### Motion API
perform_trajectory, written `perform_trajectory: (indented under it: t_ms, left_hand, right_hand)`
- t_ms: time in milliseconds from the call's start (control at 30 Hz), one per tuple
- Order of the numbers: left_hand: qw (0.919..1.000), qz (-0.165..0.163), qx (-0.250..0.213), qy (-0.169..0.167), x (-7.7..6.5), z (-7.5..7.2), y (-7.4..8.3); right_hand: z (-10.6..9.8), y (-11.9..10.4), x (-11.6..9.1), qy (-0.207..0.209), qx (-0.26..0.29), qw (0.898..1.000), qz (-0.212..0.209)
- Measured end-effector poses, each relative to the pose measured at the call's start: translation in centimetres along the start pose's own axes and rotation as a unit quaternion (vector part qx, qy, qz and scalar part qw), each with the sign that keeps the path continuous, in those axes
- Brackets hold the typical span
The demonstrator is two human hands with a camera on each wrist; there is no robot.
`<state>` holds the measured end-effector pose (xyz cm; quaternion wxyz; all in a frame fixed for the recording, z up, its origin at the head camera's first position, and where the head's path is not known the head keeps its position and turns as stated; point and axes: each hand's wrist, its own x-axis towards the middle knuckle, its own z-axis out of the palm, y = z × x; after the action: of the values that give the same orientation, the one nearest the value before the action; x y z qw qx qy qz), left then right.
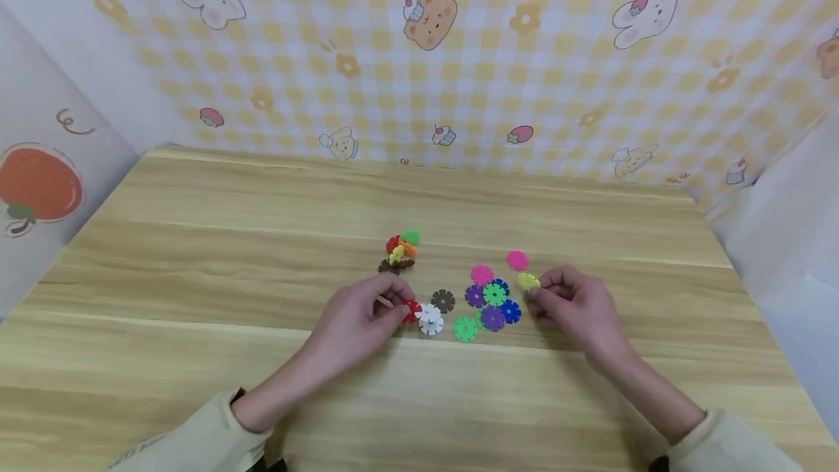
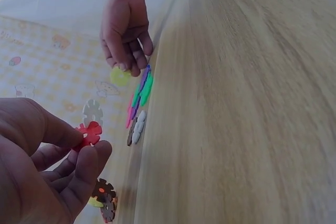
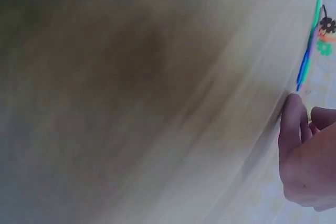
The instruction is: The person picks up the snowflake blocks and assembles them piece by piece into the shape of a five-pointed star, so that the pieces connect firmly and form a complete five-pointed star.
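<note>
In the head view my left hand (image 1: 363,315) pinches a red notched plastic disc (image 1: 411,311) between thumb and fingertips. A white notched disc (image 2: 93,112) stands against the red one in the left wrist view and looks joined to it. My right hand (image 1: 580,308) holds a yellow notched disc (image 1: 528,281) by its edge, raised off the table in the left wrist view. Between the hands lie loose discs: brown (image 1: 443,301), white (image 1: 431,326), green (image 1: 465,329), purple (image 1: 493,318), blue (image 1: 510,311) and pink (image 1: 482,274), some overlapping.
Beyond my left hand sits a small cluster of joined discs, with green (image 1: 411,237), yellow (image 1: 396,254) and brown (image 1: 388,266) ones among them. The wooden table (image 1: 262,195) ends at a wall with a yellow checked covering (image 1: 367,100).
</note>
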<state>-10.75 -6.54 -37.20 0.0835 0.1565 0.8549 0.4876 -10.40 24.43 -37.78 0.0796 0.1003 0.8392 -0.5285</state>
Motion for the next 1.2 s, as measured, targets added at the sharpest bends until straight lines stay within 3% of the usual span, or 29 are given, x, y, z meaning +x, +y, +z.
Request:
perform_trajectory:
  t_ms: [300, 633, 900, 1200]
  left_hand:
    - [0.9999, 0.014, 0.009, 0.002, 0.1, 0.3, 0.1]
    - [0.9992, 0.035, 0.016, 0.013, 0.1, 0.5, 0.2]
    - [0.9998, 0.017, 0.004, 0.004, -0.1, 0.6, -0.1]
    - [0.9996, 0.028, -0.005, -0.005, 0.0, 0.7, 0.0]
  right_hand:
    - [2.5, -1.4, -1.6, -0.029, 0.133, 0.990, 0.026]
    - [4.2, -2.3, -2.1, -0.055, 0.167, 0.984, 0.034]
    - [6.0, -3.3, -3.2, -0.110, 0.185, 0.976, 0.028]
    - [7.4, -3.8, -3.4, -0.107, 0.177, 0.978, 0.036]
